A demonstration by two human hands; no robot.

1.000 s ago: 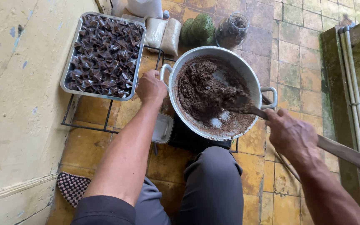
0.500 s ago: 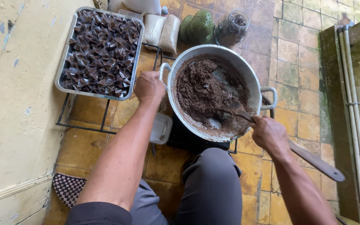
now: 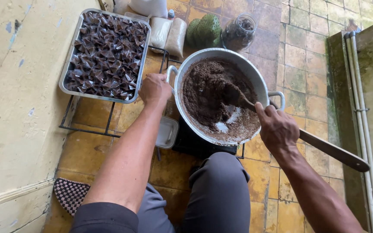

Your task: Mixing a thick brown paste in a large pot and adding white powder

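I'm looking at a makeshift home cooking spot on worn floor tiles. A big metal pan and a tray of wrapped sweets sit by a stained wall.

white sack cut off at top edge, paddle tip buried in brown mix

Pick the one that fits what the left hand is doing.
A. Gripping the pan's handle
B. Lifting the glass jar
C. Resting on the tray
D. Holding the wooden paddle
A: the left hand is closed on the handle at the pan rim, while the right hand holds the paddle in the brown mix.
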